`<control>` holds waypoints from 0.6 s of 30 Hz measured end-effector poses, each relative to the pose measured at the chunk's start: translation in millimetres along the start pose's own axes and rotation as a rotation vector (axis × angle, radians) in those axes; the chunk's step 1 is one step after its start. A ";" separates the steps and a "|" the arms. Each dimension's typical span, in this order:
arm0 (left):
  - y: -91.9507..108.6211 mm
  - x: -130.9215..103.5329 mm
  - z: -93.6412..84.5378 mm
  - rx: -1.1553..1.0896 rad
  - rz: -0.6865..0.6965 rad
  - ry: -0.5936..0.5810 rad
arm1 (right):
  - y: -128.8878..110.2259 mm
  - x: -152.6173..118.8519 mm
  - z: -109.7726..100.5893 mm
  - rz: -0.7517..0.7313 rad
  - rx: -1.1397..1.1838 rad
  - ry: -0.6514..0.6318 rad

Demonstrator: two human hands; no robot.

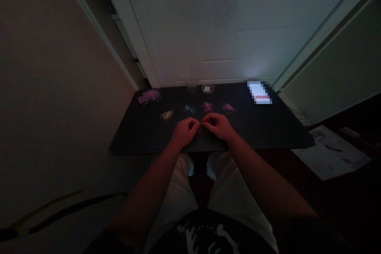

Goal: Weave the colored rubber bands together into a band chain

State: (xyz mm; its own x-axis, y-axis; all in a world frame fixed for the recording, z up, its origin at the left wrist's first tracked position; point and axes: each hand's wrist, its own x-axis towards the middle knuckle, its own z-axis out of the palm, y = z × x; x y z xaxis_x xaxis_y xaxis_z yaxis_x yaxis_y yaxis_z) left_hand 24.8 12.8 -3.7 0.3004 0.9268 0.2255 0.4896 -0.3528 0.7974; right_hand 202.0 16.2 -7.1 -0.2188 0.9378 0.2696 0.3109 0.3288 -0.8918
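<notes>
Over the front middle of the dark table (143, 137), my left hand (186, 130) and my right hand (218, 126) nearly meet, each with thumb and forefinger pinched. What they hold, if anything, is too small and dark to make out. Beneath the fingertips lie a few faint pinkish pieces (201, 130). Just beyond my hands are small heaps of thin, strand-like pieces: a yellowish heap (167, 115), a blue heap (189, 109), a pink heap (207, 106) and another pink heap (228, 107).
A larger mixed heap, mostly pink and purple (149, 96), lies at the back left. A clear container (191, 83) and a round clear lid-like piece with a white label (208, 88) stand by the white door (190, 27). A lit, blurred-out screen (259, 92) is at the back right.
</notes>
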 end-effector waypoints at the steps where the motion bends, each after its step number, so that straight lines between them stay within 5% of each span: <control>1: -0.3 0.0 0.3 -0.001 0.000 0.003 | 0.2 0.0 -0.1 0.003 0.012 -0.003; 18: 0.4 -0.5 0.7 0.019 -0.006 -0.024 | -0.1 0.7 -0.3 0.000 -0.062 -0.019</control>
State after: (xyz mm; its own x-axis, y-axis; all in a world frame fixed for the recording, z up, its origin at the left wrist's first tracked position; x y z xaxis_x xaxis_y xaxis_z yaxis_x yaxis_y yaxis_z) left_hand 25.4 12.0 -3.9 0.3168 0.9256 0.2073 0.5067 -0.3498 0.7880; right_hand 202.1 16.8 -6.7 -0.2359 0.9358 0.2618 0.3676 0.3353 -0.8674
